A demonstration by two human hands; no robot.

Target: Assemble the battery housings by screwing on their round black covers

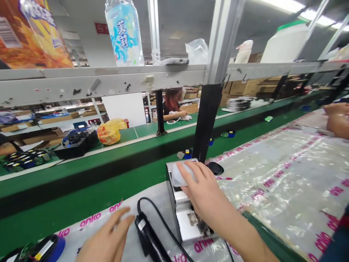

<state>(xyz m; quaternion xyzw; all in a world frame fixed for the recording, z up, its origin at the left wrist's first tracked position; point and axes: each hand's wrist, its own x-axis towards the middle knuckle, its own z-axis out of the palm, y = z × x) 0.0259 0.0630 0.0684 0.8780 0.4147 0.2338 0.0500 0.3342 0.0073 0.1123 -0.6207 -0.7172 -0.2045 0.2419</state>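
My right hand (203, 187) reaches onto the small metal machine (187, 222), its fingers curled over a whitish, rounded plastic piece (180, 175) at the machine's far end. The underside of that piece is hidden. Low in the view, my left hand (109, 236) is empty, with its thumb and fingers apart. Just right of it lies a black corded electric screwdriver (151, 236), whose cable loops toward the machine. A blue round part with a green circuit board (40, 249) sits at the lower left corner.
A metal shelf (109, 82) with bottles and bags spans the view, held by a dark post (207, 123) behind the machine. Several blue parts lie along the green conveyor (109, 182). Another person's arm (338, 118) rests at the right; a further person (173, 105) sits across.
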